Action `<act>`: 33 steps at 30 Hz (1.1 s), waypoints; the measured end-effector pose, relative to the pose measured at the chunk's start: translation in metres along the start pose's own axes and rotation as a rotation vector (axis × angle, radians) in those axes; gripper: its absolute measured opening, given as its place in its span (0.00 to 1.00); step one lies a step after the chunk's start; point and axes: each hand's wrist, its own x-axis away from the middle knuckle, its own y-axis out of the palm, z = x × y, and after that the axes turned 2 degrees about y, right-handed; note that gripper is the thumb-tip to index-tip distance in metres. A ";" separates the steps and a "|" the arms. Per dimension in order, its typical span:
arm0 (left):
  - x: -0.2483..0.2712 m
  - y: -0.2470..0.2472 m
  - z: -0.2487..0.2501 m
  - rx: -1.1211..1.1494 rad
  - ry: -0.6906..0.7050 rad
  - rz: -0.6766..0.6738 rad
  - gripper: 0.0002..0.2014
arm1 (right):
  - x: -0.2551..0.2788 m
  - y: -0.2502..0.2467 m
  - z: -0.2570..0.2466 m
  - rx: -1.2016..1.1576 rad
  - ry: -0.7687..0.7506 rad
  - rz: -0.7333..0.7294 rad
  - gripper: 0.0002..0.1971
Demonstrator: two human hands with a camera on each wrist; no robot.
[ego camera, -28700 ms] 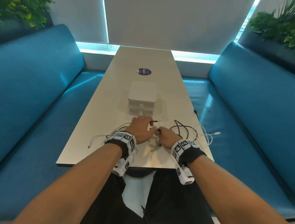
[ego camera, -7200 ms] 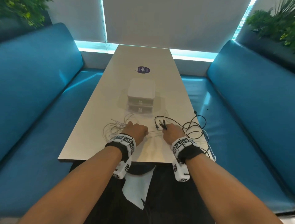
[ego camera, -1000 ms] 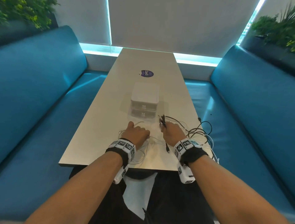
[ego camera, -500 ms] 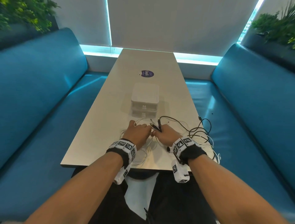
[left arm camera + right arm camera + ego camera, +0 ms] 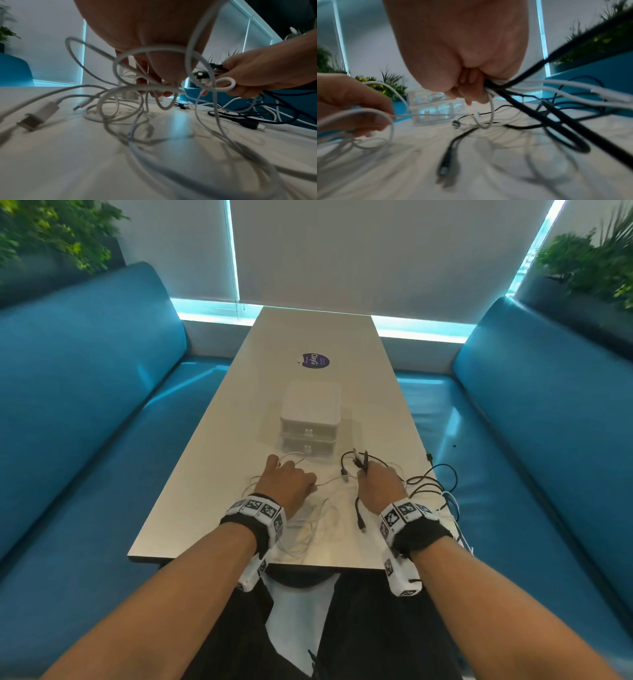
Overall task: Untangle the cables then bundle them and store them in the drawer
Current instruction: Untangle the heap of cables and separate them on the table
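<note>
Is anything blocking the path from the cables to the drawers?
Nothing stands between; the drawer unit sits just beyond both hands. But both drawers look closed, and the white cables and black cables remain unbundled.

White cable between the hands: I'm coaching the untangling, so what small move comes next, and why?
Probably draw the left hand further left. It pinches a white cable that runs across to the right hand, which grips a mixed clump of black cables and white ones. Loops still cross on the table, and the drawers look closed.
</note>
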 end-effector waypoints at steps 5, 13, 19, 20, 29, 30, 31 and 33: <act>-0.005 -0.001 0.016 -0.016 0.043 0.044 0.13 | 0.005 0.005 -0.022 -0.141 -0.133 0.020 0.16; -0.004 -0.001 0.017 0.050 0.024 0.079 0.13 | 0.008 0.007 -0.025 -0.186 -0.104 -0.224 0.13; 0.006 0.008 -0.024 0.009 -0.071 -0.056 0.08 | -0.001 -0.014 0.011 -0.088 0.054 -0.061 0.16; 0.008 0.010 -0.028 0.001 -0.072 -0.062 0.07 | -0.002 -0.016 0.018 -0.051 0.079 -0.051 0.17; 0.003 0.003 0.007 -0.012 -0.034 -0.060 0.17 | 0.012 -0.008 -0.018 -0.195 -0.068 0.130 0.16; 0.001 0.003 0.008 -0.008 -0.031 -0.072 0.17 | 0.013 -0.007 -0.020 -0.241 -0.092 0.118 0.16; 0.000 0.002 0.010 0.001 -0.029 -0.079 0.17 | 0.013 -0.005 -0.022 -0.267 -0.122 0.097 0.16; -0.002 0.003 0.013 0.013 -0.009 -0.068 0.17 | 0.015 -0.003 -0.025 -0.246 -0.181 0.017 0.17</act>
